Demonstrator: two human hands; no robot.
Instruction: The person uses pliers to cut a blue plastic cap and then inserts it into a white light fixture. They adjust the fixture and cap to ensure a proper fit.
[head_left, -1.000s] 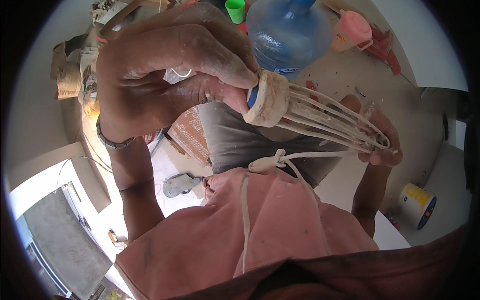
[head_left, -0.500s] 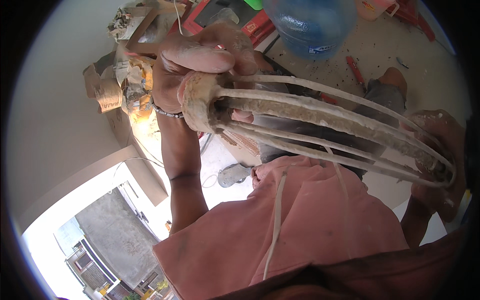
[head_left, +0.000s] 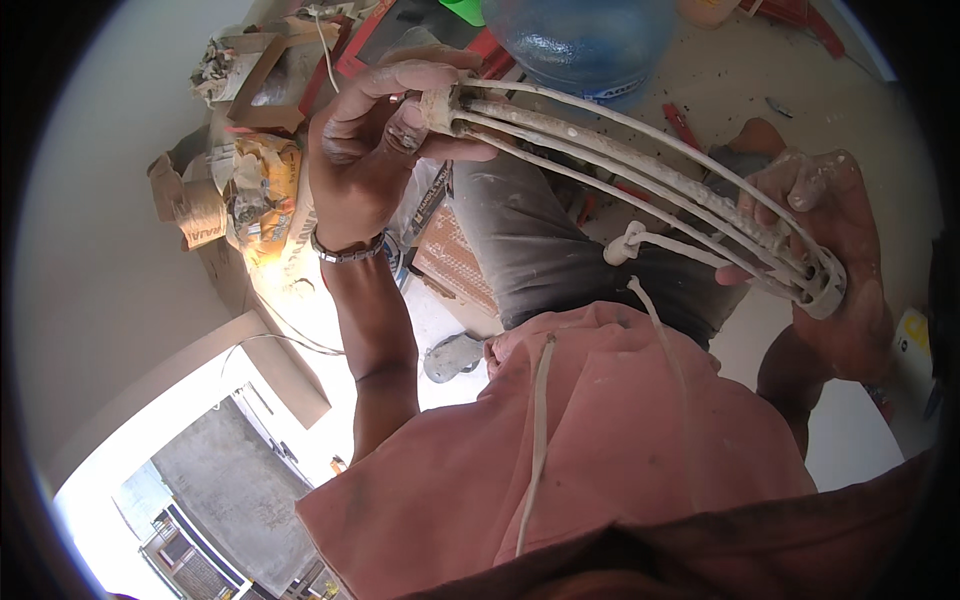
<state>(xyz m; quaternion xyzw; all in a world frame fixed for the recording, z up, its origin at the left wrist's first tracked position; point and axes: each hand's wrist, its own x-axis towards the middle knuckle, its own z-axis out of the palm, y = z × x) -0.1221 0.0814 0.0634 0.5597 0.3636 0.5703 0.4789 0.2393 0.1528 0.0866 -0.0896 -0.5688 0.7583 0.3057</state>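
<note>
Stretched between my hands is a long, dirty white bundle of thin curved strands round a thicker, crusted core, with a ring-shaped collar at each end; I cannot tell its exact kind [head_left: 620, 150]. My left hand [head_left: 375, 125] is closed on its left collar, thumb and fingers round it. At the other end, my right hand [head_left: 830, 205] grips the strands beside the right collar [head_left: 826, 285], some fingers behind them. Both hands are smeared with pale dust. Below the bundle hangs a white cord [head_left: 680, 250] with a knobbed end; where it begins is hidden.
A large blue water bottle [head_left: 585, 45] stands on the floor ahead, near a red-handled tool [head_left: 680, 125]. Opened cardboard boxes [head_left: 265, 90] and a torn yellow-brown bag [head_left: 265, 190] lie at left. My grey-trousered leg [head_left: 510, 225] and pink top [head_left: 600, 420] are below.
The bundle has moved farther from me, its right end also shifting left. My left hand has turned, showing its fingers round the collar. The knobbed cord has come into sight.
</note>
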